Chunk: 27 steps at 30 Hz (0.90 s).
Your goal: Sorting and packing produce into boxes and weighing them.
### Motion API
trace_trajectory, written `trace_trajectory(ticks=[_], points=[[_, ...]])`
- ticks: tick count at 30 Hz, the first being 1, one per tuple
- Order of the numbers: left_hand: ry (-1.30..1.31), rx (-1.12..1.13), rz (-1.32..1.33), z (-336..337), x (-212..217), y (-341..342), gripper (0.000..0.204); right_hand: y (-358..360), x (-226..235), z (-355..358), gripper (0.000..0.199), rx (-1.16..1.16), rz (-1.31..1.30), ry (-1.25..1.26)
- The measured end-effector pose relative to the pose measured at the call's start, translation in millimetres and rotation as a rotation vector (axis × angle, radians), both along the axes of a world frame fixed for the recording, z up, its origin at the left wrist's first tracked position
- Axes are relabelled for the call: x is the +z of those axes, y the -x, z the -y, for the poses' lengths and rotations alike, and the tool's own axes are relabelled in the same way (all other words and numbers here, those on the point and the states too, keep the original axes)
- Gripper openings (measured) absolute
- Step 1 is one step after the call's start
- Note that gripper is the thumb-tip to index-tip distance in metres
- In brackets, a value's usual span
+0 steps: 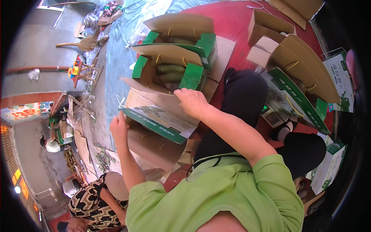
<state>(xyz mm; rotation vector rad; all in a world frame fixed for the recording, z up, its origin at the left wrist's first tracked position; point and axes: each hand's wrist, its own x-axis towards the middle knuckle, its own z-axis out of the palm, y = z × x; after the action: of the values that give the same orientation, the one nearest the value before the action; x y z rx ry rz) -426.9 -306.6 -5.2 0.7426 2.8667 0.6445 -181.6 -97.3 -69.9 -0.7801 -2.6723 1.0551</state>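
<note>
An open cardboard carton (143,80) with green corner flaps and yellow cord handles stands in front of me, with several long green fruits or vegetables (171,72) lying inside. My right hand (192,102) is at its near edge, fingers curled and closed on the near flap. Closer to me, a printed white-and-green carton panel (162,123) with a brown inner side slants over a brown carton body (154,145). At its left corner my left hand (119,127) is closed, pinching the panel's edge. Fingertips of both hands are partly hidden.
Another filled carton (179,27) stands behind. To the right are an open green-and-brown carton (305,65) and a small scale-like device (273,116). Blue sheeting (119,50) and red flooring (232,17) lie around. A person in a patterned top (92,201) is at lower left.
</note>
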Motion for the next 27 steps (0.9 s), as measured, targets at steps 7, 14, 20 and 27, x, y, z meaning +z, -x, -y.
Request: trace_trajectory(ticks=[7, 14, 20, 27], points=[[-0.29, 0.22, 0.521, -111.4, -47.1, 56.5, 0.06, 4.5, 2.7, -21.1, 0.027, -0.114, -0.049, -0.004], [-0.128, 0.193, 0.633, -120.1, -75.2, 57.7, 0.049, 22.5, 15.1, -73.1, 0.033, -0.704, -0.149, -0.073], [-0.156, 0.213, 0.654, -125.8, -76.4, 53.6, 0.025, 23.4, -12.5, -91.7, 0.028, -0.726, -0.177, 0.025], [-0.12, 0.211, 0.564, -82.9, -89.2, 58.7, 0.025, 21.1, -23.1, -89.8, 0.009, -0.579, -0.014, -0.053]])
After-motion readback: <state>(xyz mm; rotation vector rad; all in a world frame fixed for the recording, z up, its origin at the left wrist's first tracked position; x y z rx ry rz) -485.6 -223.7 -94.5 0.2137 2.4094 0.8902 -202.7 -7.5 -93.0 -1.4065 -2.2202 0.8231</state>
